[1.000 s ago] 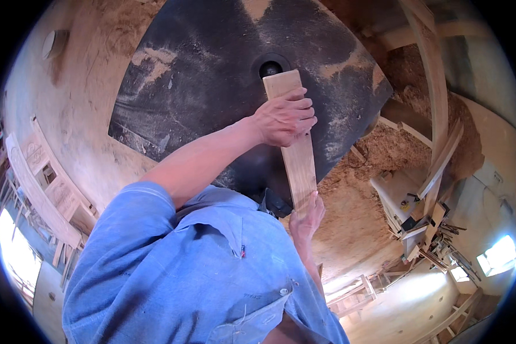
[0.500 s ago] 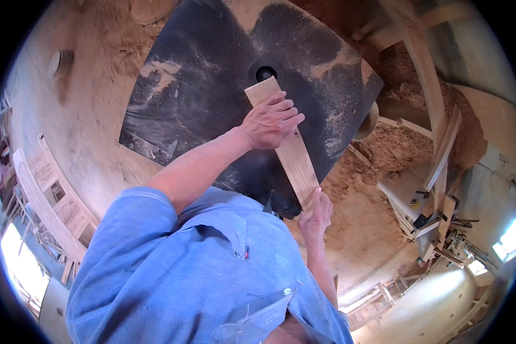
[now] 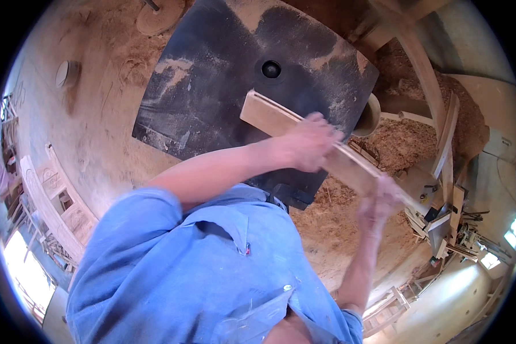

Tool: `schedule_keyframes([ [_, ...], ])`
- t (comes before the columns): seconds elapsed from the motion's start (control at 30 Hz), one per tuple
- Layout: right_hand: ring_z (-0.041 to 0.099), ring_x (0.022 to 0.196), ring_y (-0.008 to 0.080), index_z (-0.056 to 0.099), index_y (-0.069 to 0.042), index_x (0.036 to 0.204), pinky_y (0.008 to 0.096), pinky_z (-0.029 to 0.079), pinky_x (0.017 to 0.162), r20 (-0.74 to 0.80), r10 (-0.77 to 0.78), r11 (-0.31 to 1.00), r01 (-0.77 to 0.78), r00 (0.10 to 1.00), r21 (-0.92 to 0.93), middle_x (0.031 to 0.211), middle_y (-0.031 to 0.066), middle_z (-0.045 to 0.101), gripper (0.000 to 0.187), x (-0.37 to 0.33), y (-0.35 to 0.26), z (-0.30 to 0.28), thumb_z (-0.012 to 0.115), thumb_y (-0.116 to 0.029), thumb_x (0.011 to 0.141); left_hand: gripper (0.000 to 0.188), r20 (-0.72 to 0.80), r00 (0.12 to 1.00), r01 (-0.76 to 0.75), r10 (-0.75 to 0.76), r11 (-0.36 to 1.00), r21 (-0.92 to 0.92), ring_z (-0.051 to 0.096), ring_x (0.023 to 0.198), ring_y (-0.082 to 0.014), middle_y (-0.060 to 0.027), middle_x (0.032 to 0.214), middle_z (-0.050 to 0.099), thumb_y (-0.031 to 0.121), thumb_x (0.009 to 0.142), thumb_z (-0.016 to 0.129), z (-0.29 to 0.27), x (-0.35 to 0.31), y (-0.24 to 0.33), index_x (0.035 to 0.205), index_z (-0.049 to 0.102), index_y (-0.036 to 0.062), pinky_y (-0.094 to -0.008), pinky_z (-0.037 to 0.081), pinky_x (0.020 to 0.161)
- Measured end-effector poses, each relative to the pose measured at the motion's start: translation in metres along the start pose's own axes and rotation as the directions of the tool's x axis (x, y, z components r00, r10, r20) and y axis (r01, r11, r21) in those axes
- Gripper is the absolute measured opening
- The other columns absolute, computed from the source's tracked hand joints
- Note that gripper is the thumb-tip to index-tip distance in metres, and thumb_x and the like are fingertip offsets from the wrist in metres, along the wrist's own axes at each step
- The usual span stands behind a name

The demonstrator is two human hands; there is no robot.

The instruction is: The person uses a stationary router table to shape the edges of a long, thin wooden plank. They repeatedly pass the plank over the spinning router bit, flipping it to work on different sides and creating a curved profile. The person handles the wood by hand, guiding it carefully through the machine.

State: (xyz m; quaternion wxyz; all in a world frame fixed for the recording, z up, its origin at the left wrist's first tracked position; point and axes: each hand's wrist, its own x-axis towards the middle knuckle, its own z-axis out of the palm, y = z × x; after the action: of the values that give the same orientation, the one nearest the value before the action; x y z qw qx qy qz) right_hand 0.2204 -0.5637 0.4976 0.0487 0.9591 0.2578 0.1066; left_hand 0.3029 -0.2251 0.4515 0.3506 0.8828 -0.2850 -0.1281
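Both hands on the board, and it slants right across the worktop's right edge!
Here's the line: the board's [image 3: 350, 167] long axis runs from the middle of the worktop [image 3: 212, 109], out over the right edge and back toward the person, its inner end just apart from the round fitting [image 3: 271, 69]. The left hand [image 3: 311, 143], nearer that fitting, curls over the board by the right edge; the right hand [image 3: 379, 198], blurred, looks wrapped round it near the outer end, beyond that edge. Whether wood touches worktop, I can't tell. The count: two hands, one board, one worktop, one fitting.
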Motion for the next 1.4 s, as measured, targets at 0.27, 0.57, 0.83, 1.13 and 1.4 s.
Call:
schedule_keyframes([
  [0.27,0.029,0.161,0.0423,0.014,-0.005,0.173,0.0564,0.027,0.131,-0.234,0.360,0.900,-0.270,0.903,0.342,0.173,0.0271,0.028,0.110,0.074,-0.093,-0.040,0.085,-0.034,0.094,0.035,0.047,0.951,0.211,-0.307,0.528,-0.823,0.075,0.091,-0.0253,-0.0147,0.093,0.078,0.010,0.072,0.088,-0.006,0.058,0.056,0.104,0.076,0.0004,-0.0405,0.057,0.084],
  [0.57,0.044,0.141,0.0531,0.043,-0.004,0.164,0.0623,0.037,0.119,0.195,0.448,0.739,-0.484,0.872,0.468,0.155,0.0316,0.046,0.095,-0.042,-0.174,0.076,0.073,-0.003,0.074,0.035,0.436,0.787,0.597,-0.437,0.718,-0.358,0.076,0.104,-0.0364,-0.0202,0.110,0.079,0.022,0.089,0.076,0.046,-0.051,-0.002,0.115,0.078,-0.0006,-0.0446,0.060,0.095],
  [0.83,0.044,0.141,0.0509,0.049,-0.005,0.159,0.0608,0.037,0.119,0.390,0.337,0.836,-0.463,0.857,0.296,0.153,0.0311,0.046,0.090,-0.038,-0.167,0.060,0.078,-0.006,0.074,0.028,-0.373,0.854,-0.321,0.362,0.932,0.169,0.059,0.132,-0.0330,-0.0114,0.120,0.072,0.023,0.096,0.071,0.051,-0.005,-0.081,0.116,0.074,0.0043,-0.0512,0.038,0.126],
  [1.13,0.049,0.135,0.0491,0.053,-0.003,0.157,0.0588,0.040,0.115,0.377,0.413,0.807,-0.525,0.829,0.272,0.147,0.0299,0.051,0.092,-0.057,-0.155,0.067,0.081,-0.003,0.070,0.017,-0.306,0.903,-0.279,0.302,0.953,0.117,0.063,0.103,-0.0290,-0.0066,0.089,0.066,0.022,0.097,0.071,0.031,0.036,-0.136,0.088,0.071,0.0079,-0.0446,0.044,0.118],
  [1.4,0.051,0.131,0.0481,0.056,-0.005,0.154,0.0575,0.041,0.114,0.356,0.400,0.801,-0.511,0.845,0.311,0.144,0.0284,0.053,0.087,-0.040,-0.141,0.073,0.076,0.001,0.070,0.018,-0.398,0.879,-0.260,0.265,0.963,0.066,0.062,0.099,-0.0272,-0.0060,0.086,0.064,0.019,0.093,0.074,0.024,0.044,-0.142,0.080,0.067,0.0084,-0.0393,0.050,0.105],
])
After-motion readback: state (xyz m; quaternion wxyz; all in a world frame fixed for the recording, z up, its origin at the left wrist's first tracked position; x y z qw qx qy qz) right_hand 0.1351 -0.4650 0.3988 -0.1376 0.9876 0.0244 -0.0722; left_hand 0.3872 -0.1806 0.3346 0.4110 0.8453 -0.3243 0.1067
